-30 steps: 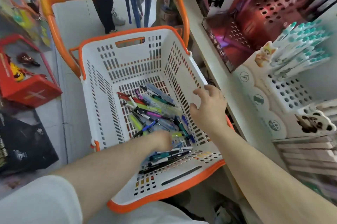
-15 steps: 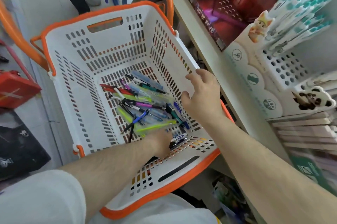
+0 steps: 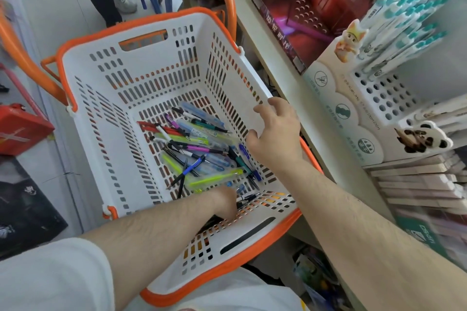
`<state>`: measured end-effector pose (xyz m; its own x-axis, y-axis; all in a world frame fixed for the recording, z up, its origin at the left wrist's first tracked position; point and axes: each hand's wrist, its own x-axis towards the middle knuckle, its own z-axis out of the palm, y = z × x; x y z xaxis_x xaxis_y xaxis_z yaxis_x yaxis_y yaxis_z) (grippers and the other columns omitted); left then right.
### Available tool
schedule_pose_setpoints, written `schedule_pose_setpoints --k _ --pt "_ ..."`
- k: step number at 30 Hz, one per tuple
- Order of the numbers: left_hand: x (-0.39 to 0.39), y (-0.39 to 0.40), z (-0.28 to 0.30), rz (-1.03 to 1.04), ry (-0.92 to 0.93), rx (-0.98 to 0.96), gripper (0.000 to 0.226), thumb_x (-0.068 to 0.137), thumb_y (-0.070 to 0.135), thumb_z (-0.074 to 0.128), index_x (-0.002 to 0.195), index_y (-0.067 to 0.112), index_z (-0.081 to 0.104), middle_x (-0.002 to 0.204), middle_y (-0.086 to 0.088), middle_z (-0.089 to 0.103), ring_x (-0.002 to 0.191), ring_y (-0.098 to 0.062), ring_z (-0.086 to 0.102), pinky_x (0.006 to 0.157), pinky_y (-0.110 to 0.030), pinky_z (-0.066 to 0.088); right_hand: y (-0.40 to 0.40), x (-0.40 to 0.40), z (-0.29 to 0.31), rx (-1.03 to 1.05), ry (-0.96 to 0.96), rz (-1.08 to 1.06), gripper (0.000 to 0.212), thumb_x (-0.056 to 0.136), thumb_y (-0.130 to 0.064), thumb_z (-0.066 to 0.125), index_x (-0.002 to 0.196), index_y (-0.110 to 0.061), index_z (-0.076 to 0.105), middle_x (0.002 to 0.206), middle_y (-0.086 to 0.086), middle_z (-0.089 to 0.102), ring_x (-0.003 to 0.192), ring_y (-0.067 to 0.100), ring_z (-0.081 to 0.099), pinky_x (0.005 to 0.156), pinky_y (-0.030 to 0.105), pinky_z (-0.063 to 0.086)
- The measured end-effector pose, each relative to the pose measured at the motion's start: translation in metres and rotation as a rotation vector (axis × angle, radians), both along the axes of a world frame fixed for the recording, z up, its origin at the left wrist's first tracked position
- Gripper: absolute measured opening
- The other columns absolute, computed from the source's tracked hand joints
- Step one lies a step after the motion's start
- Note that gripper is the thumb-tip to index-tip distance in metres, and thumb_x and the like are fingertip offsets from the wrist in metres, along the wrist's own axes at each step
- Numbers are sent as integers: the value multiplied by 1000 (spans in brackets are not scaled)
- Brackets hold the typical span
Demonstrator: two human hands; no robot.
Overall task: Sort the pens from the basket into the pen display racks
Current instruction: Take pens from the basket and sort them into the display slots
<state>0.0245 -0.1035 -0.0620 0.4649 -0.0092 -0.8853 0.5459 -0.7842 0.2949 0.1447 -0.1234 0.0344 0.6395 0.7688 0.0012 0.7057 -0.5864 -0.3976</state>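
- Lying heaped on the floor of the basket (image 3: 96, 98), the pens (image 3: 199, 151) cross each other at many angles; most run with their long axes roughly from far-left to near-right.
- Left hand (image 3: 225, 203) is down at the near edge of the heap, knuckles toward the camera. Its fingertips are hidden under the hand — cannot tell whether they pinch a pen or only touch. A dark pen (image 3: 249, 198) pokes out just to its right, pointing right.
- Right hand (image 3: 276, 133) hovers over the basket's right wall, fingers spread and loosely bent, holding nothing — the blue pen (image 3: 249, 161) and green-black ones lie just below and left of its thumb.
- Judgement: left hand is nearer the heap; the pick is likely there, fingers closing across a barrel.
- White display rack (image 3: 379, 98) stands on the shelf (image 3: 285, 75) to the right, teal-capped pens (image 3: 404, 20) already slotted; a dark red rack (image 3: 316, 14) sits beyond it.
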Motion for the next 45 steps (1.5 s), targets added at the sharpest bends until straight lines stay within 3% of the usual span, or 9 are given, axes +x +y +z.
schedule_pose_setpoints --k 3,8,14,20,26,31,36,40,45 --pt "2 4 0 57 60 -114 75 98 13 38 158 25 -6 166 -2 -2 150 -30 18 119 -43 27 2 -2 2 -20 14 -19 49 80 -22 69 129 -14 63 140 12 46 135 29 37 112 49 30" --pt "1 0 -2 165 83 -139 57 98 22 47 151 12 28 152 -12 39 135 -29 43 111 -40 39 -2 -1 5 -41 21 -21 52 82 -26 67 132 -16 60 141 10 44 135 27 35 112 47 29" --pt "-16 8 -13 244 74 -196 81 99 33 51 155 38 -6 164 -10 17 142 -30 35 117 -43 31 -2 -2 11 -48 57 -9 54 83 -28 66 135 -16 57 143 9 42 135 26 33 115 48 30" --pt "-15 19 2 335 65 -148 49 96 35 54 139 12 48 135 -12 54 117 -26 56 95 -36 47 -1 -2 13 -46 128 -11 58 80 -28 67 135 -15 56 140 8 44 133 25 37 113 50 33" --pt "-8 66 39 1224 -439 -239 12 98 22 57 99 11 60 84 -5 56 72 -16 52 65 -28 41 -17 -12 46 273 334 -91 41 86 -23 67 125 -21 58 125 -12 50 116 -1 47 91 20 49" --pt "-5 75 89 1496 -890 -172 9 99 20 56 91 16 54 73 3 51 53 -1 49 54 -19 43 -20 -48 50 177 1165 -607 17 97 -30 58 111 -20 62 101 -10 61 95 4 58 71 20 44" --pt "-4 64 110 1526 -1057 -208 8 94 16 61 94 9 56 75 -3 56 66 -14 54 65 -36 50 -13 -65 21 101 1885 -953 69 93 -53 55 140 -5 43 147 26 38 142 44 32 117 51 27" --pt "-8 50 111 1534 -1102 -227 17 86 8 66 84 17 52 63 1 49 61 -24 51 61 -31 49 -10 -62 15 266 2033 -941 63 97 -53 48 110 6 66 113 23 66 115 34 60 113 44 40" --pt "-10 32 109 1520 -1098 -321 21 71 16 70 87 21 58 79 -19 58 81 -34 61 75 -38 55 -7 -59 13 289 1955 -876 45 98 -39 51 108 -2 74 101 12 74 94 26 70 76 37 56"
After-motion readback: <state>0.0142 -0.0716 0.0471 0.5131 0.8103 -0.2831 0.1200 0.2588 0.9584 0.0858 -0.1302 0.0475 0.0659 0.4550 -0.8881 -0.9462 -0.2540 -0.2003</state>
